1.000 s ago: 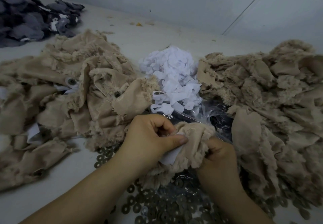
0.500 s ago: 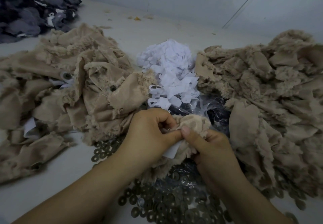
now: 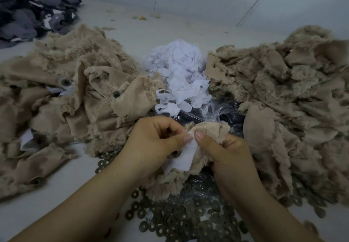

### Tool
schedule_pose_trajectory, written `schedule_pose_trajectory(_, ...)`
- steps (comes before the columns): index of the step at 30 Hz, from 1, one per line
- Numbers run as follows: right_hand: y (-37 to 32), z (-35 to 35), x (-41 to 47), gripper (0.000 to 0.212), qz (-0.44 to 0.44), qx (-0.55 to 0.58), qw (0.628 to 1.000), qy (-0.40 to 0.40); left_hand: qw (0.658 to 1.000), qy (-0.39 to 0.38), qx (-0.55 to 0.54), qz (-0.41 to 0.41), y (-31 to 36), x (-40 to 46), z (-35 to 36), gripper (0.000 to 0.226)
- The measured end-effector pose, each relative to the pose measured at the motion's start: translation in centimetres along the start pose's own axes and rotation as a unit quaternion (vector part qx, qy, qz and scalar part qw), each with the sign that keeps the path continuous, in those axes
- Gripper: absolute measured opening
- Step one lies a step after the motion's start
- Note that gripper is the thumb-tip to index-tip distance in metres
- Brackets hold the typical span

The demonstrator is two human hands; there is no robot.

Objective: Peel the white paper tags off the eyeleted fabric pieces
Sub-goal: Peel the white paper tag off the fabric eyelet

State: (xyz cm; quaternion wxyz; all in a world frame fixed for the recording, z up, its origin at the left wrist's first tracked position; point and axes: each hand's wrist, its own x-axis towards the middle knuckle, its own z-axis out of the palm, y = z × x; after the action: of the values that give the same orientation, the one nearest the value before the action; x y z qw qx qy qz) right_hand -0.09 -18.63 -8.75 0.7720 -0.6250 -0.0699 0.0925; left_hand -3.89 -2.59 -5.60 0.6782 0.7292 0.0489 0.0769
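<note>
Head view. Left hand (image 3: 151, 145) and right hand (image 3: 229, 155) both clenched on one beige fabric piece (image 3: 205, 130), held low centre above a spread of dark metal washers (image 3: 188, 221). Both thumbs pinch the white paper tag (image 3: 184, 157) on it; tag hangs down between the hands, no print legible. Heap of loose white tags (image 3: 179, 77) behind. Beige fabric pile at left (image 3: 75, 90), eyelet (image 3: 65, 81) visible; second pile at right (image 3: 283, 94). Grey fabric (image 3: 28, 21) at far left.

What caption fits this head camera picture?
Two hands pinch a white paper tag on a fuzzy tan fabric piece.
</note>
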Motion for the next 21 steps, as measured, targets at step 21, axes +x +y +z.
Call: schedule_pose_trajectory(21, -0.7, 0.2, -0.6, 0.018, -0.077, -0.072, 0.994, 0.028, 0.989, 0.063, 0.097, 0.087, -0.1, -0.5, 1.6, 0.02)
